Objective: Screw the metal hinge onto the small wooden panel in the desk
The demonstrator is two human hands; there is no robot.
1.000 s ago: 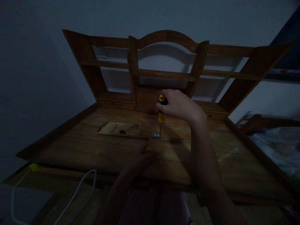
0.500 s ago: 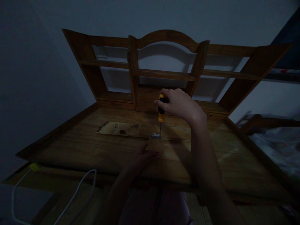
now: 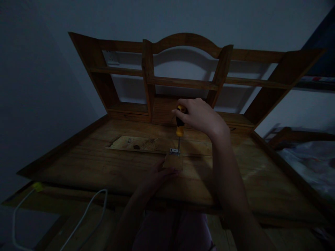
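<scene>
My right hand (image 3: 200, 115) is closed around the handle of a yellow and black screwdriver (image 3: 180, 130). The screwdriver stands nearly upright, its tip down at the right end of a small metal hinge (image 3: 174, 151). That hinge sits at the far edge of a small wooden block (image 3: 172, 161). Low at the block's left and near sides, my left hand (image 3: 159, 172) grips it against the desk. Its fingers are dim and partly hidden. Whether the tip sits in a screw is too small to tell.
The wooden desk top (image 3: 99, 164) has a pale, damaged strip (image 3: 133, 143) left of the block. A wooden shelf unit (image 3: 183, 82) rises at the back. A white cable (image 3: 87, 207) hangs over the front left edge, near a yellow piece (image 3: 38, 187).
Almost nothing differs. The screwdriver's handle has turned slightly in my right hand, while the block and my left hand stay in place.
</scene>
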